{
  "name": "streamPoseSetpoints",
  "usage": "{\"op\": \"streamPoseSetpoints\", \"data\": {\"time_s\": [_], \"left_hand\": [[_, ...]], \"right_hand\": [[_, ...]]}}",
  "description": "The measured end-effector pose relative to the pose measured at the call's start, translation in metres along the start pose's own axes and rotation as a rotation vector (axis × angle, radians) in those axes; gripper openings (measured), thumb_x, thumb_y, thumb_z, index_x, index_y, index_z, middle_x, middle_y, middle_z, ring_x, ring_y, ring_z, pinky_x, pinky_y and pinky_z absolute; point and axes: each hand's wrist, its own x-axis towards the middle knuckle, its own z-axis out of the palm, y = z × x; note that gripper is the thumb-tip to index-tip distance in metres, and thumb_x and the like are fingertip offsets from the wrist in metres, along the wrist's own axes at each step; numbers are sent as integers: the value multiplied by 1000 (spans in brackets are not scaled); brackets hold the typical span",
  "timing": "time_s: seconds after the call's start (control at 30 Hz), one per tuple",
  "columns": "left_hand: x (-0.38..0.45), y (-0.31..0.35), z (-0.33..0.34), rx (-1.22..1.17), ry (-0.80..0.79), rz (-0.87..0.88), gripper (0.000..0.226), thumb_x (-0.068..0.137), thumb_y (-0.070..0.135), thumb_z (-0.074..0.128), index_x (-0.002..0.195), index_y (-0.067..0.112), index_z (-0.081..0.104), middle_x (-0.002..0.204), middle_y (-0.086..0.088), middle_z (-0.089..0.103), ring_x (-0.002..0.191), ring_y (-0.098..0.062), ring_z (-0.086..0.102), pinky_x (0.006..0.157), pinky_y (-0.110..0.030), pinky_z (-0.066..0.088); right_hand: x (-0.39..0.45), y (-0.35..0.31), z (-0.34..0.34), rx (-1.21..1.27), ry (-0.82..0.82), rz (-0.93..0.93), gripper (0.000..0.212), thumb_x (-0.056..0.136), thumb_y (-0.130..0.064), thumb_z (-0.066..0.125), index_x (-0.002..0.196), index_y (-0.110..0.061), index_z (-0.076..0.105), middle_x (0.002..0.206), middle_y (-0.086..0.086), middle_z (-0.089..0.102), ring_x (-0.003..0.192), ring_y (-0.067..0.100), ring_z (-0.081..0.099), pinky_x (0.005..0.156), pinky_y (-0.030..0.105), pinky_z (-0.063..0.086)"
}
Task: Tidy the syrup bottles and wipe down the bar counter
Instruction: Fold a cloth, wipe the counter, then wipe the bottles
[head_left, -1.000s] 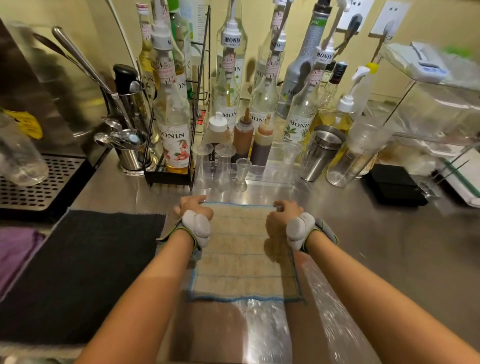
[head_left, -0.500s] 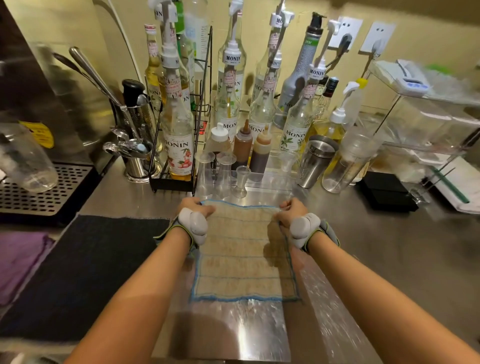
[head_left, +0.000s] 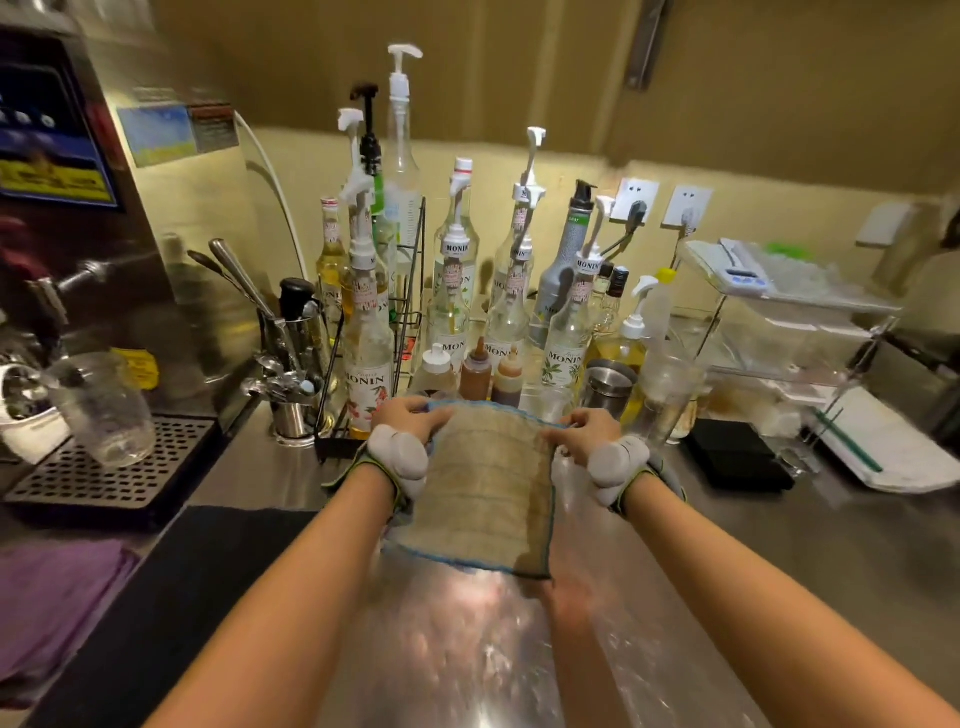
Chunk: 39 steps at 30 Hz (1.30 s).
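Observation:
A beige cleaning cloth with a blue hem hangs in the air above the steel bar counter. My left hand pinches its top left corner and my right hand pinches its top right corner, so it hangs flat between them. Behind the cloth stand several Monin syrup bottles with pump tops, some in a black wire rack. Three small squeeze bottles sit right behind the cloth's top edge.
A black mat and a purple cloth lie at the left. A drip tray holds a glass jar. A utensil cup, steel shaker, black scale and clear shelf rack line the back and right.
The cloth lay flat on the counter under both hands; now both hands have lifted it by its far corners, and the view has tilted upward.

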Motion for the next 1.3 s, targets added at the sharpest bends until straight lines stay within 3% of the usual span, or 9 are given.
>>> {"op": "streamPoseSetpoints", "data": {"time_s": [0.13, 0.37, 0.5, 0.77, 0.9, 1.03, 1.1, 1.2, 1.3], "left_hand": [[-7, 37, -5, -75, 9, 35, 5, 78, 23, 74, 75, 20, 70, 45, 11, 64, 56, -15, 56, 61, -26, 53], [-18, 96, -7, -246, -48, 113, 7, 81, 13, 71, 88, 15, 72, 64, 3, 67, 57, -10, 58, 41, -11, 47], [-26, 123, -2, -247, -83, 179, 8, 83, 8, 68, 85, 3, 73, 65, 1, 72, 67, -19, 64, 49, -17, 53], [-46, 154, 1, -165, -122, 225, 30, 87, 7, 62, 111, -9, 66, 80, -11, 65, 65, -15, 58, 61, -22, 49], [-54, 166, -3, -35, -121, 270, 33, 83, -4, 58, 116, -7, 64, 91, -8, 60, 88, -19, 54, 76, -25, 46], [-62, 170, -10, 5, -124, 317, 34, 79, -12, 59, 112, -7, 66, 95, -10, 61, 93, -20, 55, 71, -23, 49], [-62, 170, -13, -13, -91, 322, 33, 81, -12, 58, 112, -6, 66, 94, -9, 62, 92, -21, 56, 75, -26, 52], [-64, 169, -20, 7, -49, 363, 33, 81, -9, 60, 112, -1, 68, 90, -6, 62, 87, -20, 57, 69, -21, 49], [-67, 170, -27, -21, -59, 385, 40, 79, -10, 63, 117, 1, 65, 90, -1, 61, 80, -14, 57, 57, -10, 48]], "right_hand": [[-7, -26, -22, 85, 52, -92, 34, 77, -16, 74, 55, -15, 49, 63, 8, 54, 59, 18, 48, 61, 27, 41], [-23, -85, -40, 216, -24, -255, 20, 72, -12, 78, 60, -10, 63, 74, 17, 67, 56, 18, 57, 53, 23, 47], [-32, -114, -40, 256, -54, -319, 12, 76, -8, 74, 67, -4, 67, 64, 9, 63, 48, 11, 57, 39, 12, 43], [-45, -145, -50, 215, -32, -345, 25, 78, -9, 71, 58, -14, 58, 61, 7, 56, 52, 17, 49, 54, 26, 45], [-50, -152, -55, 246, -21, -329, 25, 81, -5, 59, 57, -15, 59, 60, 5, 58, 53, 16, 53, 56, 26, 48], [-59, -159, -60, 261, -65, -393, 23, 82, 6, 56, 67, -12, 60, 69, 7, 58, 56, 15, 51, 51, 22, 43], [-62, -162, -61, 190, -55, -465, 17, 79, 7, 61, 87, -8, 64, 83, 9, 60, 70, 18, 56, 63, 27, 50], [-63, -166, -63, -45, 14, -534, 41, 77, -14, 73, 117, -10, 63, 120, 9, 60, 114, 23, 55, 99, 36, 47], [-66, -167, -68, -87, -43, -530, 13, 78, -24, 74, 84, -14, 67, 104, 9, 62, 107, 23, 56, 95, 34, 45]]}}
